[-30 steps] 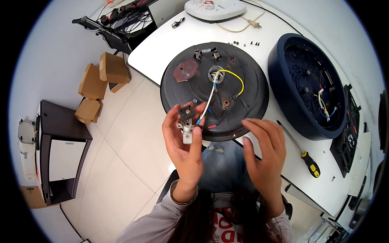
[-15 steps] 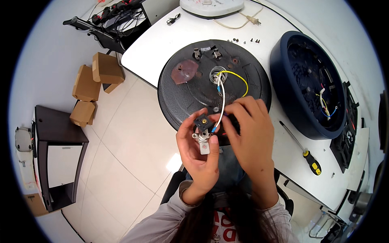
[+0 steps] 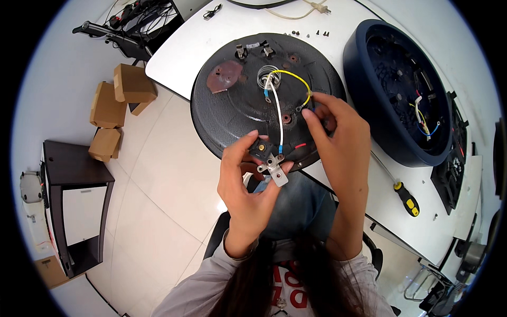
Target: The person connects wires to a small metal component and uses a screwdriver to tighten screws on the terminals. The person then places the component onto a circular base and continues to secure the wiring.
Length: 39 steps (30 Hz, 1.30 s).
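Note:
My left hand (image 3: 245, 179) grips a thermostat (image 3: 273, 168) with a black block and a small metal bracket, just over the near rim of a round black metal plate (image 3: 222, 119). A white wire (image 3: 280, 119) runs from the coil spring (image 3: 268, 78) at the plate's middle down to the thermostat, ending in a blue-sleeved terminal beside it. Thumb and fingers of my right hand (image 3: 340, 127) close on a yellow wire (image 3: 302, 80) near its ring terminal, above the plate's right side. Another blue-sleeved ring terminal (image 3: 267, 96) hangs loose by the spring.
A dark blue round housing (image 3: 356, 79) with wires inside stands on the white table at right. Near it lie a yellow-black screwdriver (image 3: 405, 199) and a black tool case (image 3: 449, 185). Small screws (image 3: 318, 33) and a corded plug (image 3: 321, 8) sit beyond the plate. Cardboard boxes (image 3: 108, 105) rest on the floor.
My right hand has left the thermostat and moved up to the yellow wire. In my left hand the thermostat has turned, its bracket now slanting to the right. The whole view has shifted slightly.

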{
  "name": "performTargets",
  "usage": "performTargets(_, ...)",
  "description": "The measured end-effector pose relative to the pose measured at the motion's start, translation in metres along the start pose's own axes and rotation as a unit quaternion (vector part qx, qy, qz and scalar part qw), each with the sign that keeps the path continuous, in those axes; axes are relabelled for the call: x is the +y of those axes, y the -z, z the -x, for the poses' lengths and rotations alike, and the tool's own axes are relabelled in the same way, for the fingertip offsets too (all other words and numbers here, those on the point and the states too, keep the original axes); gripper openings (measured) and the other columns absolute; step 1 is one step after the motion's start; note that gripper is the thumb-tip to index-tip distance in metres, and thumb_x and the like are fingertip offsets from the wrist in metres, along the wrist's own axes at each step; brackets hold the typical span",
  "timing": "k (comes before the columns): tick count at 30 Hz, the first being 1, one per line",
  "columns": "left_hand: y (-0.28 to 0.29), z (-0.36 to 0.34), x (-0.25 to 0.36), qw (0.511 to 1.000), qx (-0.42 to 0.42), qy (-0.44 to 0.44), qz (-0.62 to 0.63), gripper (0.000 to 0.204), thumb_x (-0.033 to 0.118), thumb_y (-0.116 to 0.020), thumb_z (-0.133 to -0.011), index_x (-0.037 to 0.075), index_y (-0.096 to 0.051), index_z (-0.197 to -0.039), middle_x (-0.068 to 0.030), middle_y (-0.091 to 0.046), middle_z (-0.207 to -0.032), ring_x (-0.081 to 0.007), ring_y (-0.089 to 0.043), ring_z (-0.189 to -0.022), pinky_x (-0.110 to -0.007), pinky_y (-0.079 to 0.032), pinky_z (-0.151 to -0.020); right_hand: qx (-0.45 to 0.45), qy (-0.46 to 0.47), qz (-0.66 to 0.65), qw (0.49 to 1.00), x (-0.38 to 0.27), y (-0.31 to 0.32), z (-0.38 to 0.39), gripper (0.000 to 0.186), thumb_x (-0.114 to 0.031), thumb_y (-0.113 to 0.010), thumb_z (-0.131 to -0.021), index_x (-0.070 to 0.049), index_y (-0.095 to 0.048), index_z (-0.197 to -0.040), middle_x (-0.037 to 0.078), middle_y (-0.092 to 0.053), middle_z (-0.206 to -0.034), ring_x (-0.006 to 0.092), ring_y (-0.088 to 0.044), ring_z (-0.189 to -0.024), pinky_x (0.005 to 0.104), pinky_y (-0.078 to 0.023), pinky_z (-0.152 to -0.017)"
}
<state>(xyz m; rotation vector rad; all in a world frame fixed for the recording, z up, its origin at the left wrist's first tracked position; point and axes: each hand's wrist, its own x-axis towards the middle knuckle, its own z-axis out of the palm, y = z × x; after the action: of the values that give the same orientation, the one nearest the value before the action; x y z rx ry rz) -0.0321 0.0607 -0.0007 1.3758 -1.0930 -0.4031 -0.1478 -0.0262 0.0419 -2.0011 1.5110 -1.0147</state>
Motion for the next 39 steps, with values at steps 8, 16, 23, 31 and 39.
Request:
performTargets(8,0.002,-0.003,0.002,0.998,-0.023,0.015,0.058,0.051,-0.004,-0.078,-0.067,0.003,-0.060,-0.114,-0.0082,-0.060,-0.110,-0.0096,-0.055,-0.080,-0.021,-0.049,-0.064,0.021,0.051,-0.012,0.998,0.007,-0.008,-0.005,0.014,-0.010,-0.067,-0.082,0.000,-0.066,-0.092,0.004,-0.059,-0.073,0.0131,-0.046,-0.063,0.0263,-0.039,-0.060)
performTargets(16,0.003,0.000,-0.001,0.999,-0.017,-0.037,0.020,0.066,-0.006,-0.070,-0.073,0.001,-0.039,-0.131,-0.0141,-0.061,-0.120,-0.0104,-0.054,-0.088,-0.020,-0.045,-0.060,-0.098,-0.018,-0.153,0.983,0.009,0.009,-0.005,0.015,-0.014,-0.066,-0.083,-0.002,-0.066,-0.092,0.007,-0.062,-0.078,0.0188,-0.052,-0.074,0.0302,-0.041,-0.064)
performTargets(23,0.010,-0.003,0.002,0.999,-0.009,0.014,0.036,0.055,-0.004,-0.068,-0.077,-0.002,-0.045,-0.127,-0.0142,-0.059,-0.120,-0.0110,-0.055,-0.094,-0.021,-0.046,-0.067,-0.117,0.004,-0.228,0.967,0.010,0.008,-0.009,0.020,-0.014,-0.066,-0.085,0.000,-0.066,-0.098,0.003,-0.063,-0.078,0.0108,-0.047,-0.071,0.0254,-0.038,-0.060)
performTargets(31,0.013,-0.006,0.012,0.986,-0.010,0.102,0.134,0.046,0.010,-0.062,-0.088,-0.001,-0.049,-0.131,-0.0146,-0.056,-0.119,-0.0133,-0.057,-0.096,-0.021,-0.048,-0.064,-0.105,-0.042,-0.264,0.958,0.016,0.021,-0.006,0.024,-0.015,-0.065,-0.087,-0.003,-0.067,-0.108,0.001,-0.064,-0.086,0.0076,-0.048,-0.071,0.0216,-0.037,-0.059)
performTargets(39,0.011,-0.005,0.011,0.980,-0.031,0.064,0.185,0.055,-0.009,-0.059,-0.084,-0.003,-0.037,-0.134,-0.0160,-0.053,-0.126,-0.0140,-0.058,-0.098,-0.026,-0.052,-0.080,-0.076,0.082,-0.106,0.988,0.001,0.031,0.029,0.028,-0.011,-0.065,-0.082,-0.009,-0.067,-0.109,0.003,-0.067,-0.102,0.0130,-0.055,-0.088,0.0240,-0.039,-0.069)
